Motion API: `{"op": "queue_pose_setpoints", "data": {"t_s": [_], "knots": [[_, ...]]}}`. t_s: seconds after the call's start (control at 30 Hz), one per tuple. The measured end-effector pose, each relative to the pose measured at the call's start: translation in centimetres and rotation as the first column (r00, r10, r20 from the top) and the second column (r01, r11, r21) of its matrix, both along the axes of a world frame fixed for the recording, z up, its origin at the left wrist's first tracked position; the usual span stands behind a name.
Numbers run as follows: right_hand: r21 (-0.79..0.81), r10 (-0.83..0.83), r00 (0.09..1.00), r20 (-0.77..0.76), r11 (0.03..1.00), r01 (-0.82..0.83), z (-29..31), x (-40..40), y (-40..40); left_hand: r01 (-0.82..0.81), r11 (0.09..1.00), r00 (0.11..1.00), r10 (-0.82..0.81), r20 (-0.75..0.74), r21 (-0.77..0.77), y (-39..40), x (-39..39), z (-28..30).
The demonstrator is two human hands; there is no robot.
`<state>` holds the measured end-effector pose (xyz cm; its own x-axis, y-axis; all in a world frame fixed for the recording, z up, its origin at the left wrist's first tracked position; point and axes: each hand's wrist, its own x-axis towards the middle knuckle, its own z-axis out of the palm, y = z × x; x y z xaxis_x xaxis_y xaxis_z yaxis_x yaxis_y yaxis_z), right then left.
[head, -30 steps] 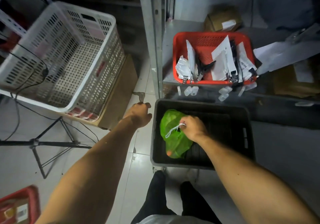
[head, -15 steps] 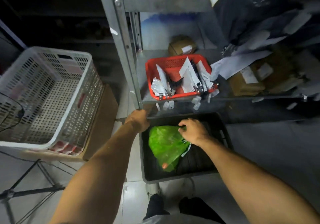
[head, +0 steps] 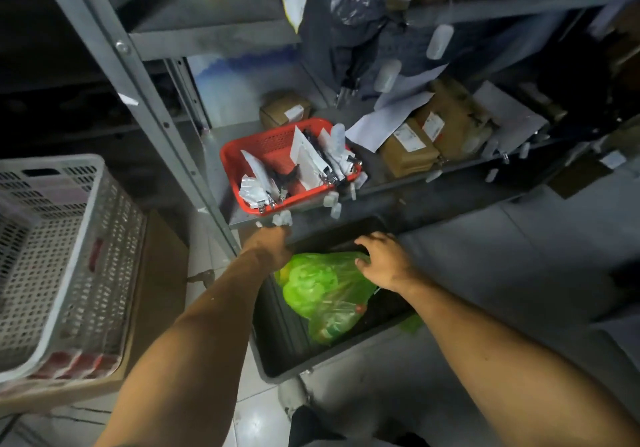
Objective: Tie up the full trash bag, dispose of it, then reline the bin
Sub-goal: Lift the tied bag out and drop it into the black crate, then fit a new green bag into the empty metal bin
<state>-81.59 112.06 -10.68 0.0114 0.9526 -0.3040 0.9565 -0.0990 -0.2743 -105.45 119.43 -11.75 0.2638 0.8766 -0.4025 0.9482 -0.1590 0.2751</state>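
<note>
A full green trash bag (head: pixel 325 290) lies in a dark grey crate (head: pixel 277 353) on the floor, partly under the lowest shelf. My left hand (head: pixel 268 245) holds the crate's far left corner, its fingers curled over the rim and out of sight. My right hand (head: pixel 381 259) rests on the bag's top end near the crate's far rim, fingers spread and holding nothing that I can see.
A metal shelf unit (head: pixel 145 100) stands just behind the crate, with a red basket (head: pixel 235 155) of papers and clips and brown parcels (head: pixel 408 148) on its lowest shelf. A white slatted basket (head: pixel 69 256) sits on a cardboard box at the left. The floor is tiled.
The crate with the bag has moved in under the shelf. My right hand has let go of the white drawstring and now lies spread on the bag's top. My view has tilted upward.
</note>
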Motion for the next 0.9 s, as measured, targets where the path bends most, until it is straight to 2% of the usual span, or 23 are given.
{"op": "queue_pose_setpoints", "data": {"t_s": [0.27, 0.37, 0.63, 0.9], "knots": [[0.076, -0.106, 0.994, 0.005, 0.992, 0.105, 1.4, 9.0, -5.6, 0.057, 0.995, 0.998, -0.058, 0.006, 0.076, -3.8, 9.0, 2.2], [0.098, -0.14, 0.99, 0.025, 0.986, 0.137, 1.8, 13.4, -8.6, 0.102, 0.991, 0.995, -0.101, -0.025, 0.083, -5.6, 13.8, 2.1], [0.127, -0.219, 0.974, 0.054, 0.969, 0.21, 2.6, 24.3, -15.7, 0.252, 0.959, 0.967, -0.255, 0.01, 0.129, -11.7, 27.6, 3.8], [0.11, -0.311, 0.95, 0.042, 0.946, 0.305, 2.2, 32.5, -18.3, 0.355, 0.933, 0.935, -0.353, -0.036, 0.061, -12.8, 37.0, 3.9]]}}
